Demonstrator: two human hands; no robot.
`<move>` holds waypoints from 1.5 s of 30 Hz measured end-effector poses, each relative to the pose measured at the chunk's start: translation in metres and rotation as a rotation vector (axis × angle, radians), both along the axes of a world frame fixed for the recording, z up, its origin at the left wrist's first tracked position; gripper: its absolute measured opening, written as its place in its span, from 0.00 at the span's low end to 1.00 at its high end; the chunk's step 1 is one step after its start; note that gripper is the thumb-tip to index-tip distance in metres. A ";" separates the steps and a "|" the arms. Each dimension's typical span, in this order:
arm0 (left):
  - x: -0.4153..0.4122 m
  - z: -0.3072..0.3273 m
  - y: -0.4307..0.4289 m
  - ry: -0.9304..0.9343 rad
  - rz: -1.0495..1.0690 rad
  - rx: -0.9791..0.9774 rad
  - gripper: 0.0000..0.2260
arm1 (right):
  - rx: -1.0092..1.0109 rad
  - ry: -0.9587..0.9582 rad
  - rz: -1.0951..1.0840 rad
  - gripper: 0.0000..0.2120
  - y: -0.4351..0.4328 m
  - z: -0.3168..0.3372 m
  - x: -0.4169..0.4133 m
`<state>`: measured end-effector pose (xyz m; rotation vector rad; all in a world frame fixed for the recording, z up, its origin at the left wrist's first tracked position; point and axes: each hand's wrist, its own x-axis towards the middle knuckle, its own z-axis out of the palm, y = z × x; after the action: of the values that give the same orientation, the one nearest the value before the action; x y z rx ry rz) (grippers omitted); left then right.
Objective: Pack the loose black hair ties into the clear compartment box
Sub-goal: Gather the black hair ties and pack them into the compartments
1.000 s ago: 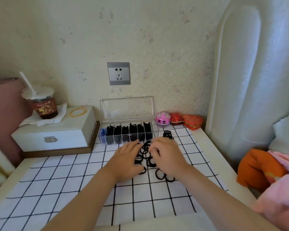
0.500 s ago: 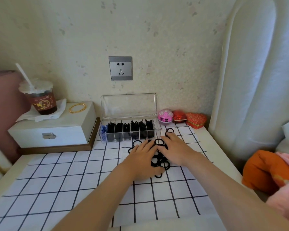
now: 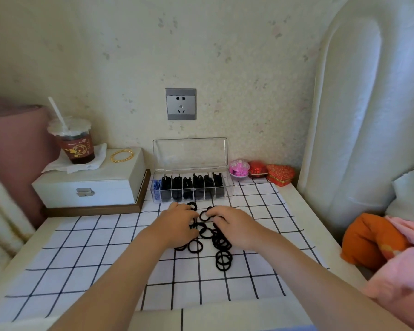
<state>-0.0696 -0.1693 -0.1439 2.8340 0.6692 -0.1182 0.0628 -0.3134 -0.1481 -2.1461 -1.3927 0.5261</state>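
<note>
The loose black hair ties [image 3: 221, 256] lie in a heap on the checked cloth [image 3: 105, 259] of the bench [image 3: 308, 211], between the two grips and trailing toward the person below the right grip [image 3: 234, 226]. This bare hand appears to pinch one tie at its fingertips. The left grip [image 3: 177, 225] rests on the heap with its fingers bent down over some ties, and I cannot tell if they are closed on any. Just beyond both grips stands the clear compartment box [image 3: 228, 191], its lid [image 3: 189, 152] upright against the wall. Most of its compartments are packed with black ties, the far left one holds something blue, and the far right one looks nearly empty. In my judgement the work is well past the middle, but more than a dozen ties remain outside. Far to the left of the left grip a cup [image 3: 73, 144] carries a red label with gold pattern; its writing is too small to read. The wall socket [image 3: 181, 103] shows no readable text.
</note>
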 end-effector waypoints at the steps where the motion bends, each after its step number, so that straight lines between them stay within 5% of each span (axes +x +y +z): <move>1: -0.001 0.002 0.001 -0.034 0.016 0.014 0.21 | 0.044 0.018 -0.043 0.15 0.001 0.003 0.003; 5: 0.000 0.005 -0.003 -0.213 0.029 0.003 0.10 | 0.106 -0.100 -0.116 0.16 0.001 0.010 0.017; 10: 0.010 -0.005 -0.012 -0.275 -0.115 -0.059 0.13 | -0.008 -0.254 -0.117 0.10 0.004 0.004 0.024; 15: 0.020 -0.005 -0.009 -0.191 -0.146 0.019 0.11 | -0.167 -0.167 -0.114 0.15 0.013 0.011 0.028; 21: 0.033 -0.010 -0.007 -0.371 -0.040 0.014 0.11 | -0.287 -0.021 -0.092 0.16 0.013 0.032 0.037; 27: 0.050 -0.020 -0.013 -0.175 -0.132 0.148 0.15 | -0.279 -0.102 -0.064 0.09 0.008 0.018 0.039; 39: 0.043 -0.012 -0.017 -0.172 -0.101 0.100 0.13 | -0.277 -0.142 -0.140 0.16 0.004 0.020 0.036; 45: 0.046 -0.007 -0.016 -0.129 -0.099 0.149 0.10 | -0.366 -0.113 -0.129 0.10 0.002 0.023 0.037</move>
<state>-0.0236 -0.1854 -0.1512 2.9865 0.5310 0.1015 0.0998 -0.3114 -0.1248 -2.5727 -1.2822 0.6601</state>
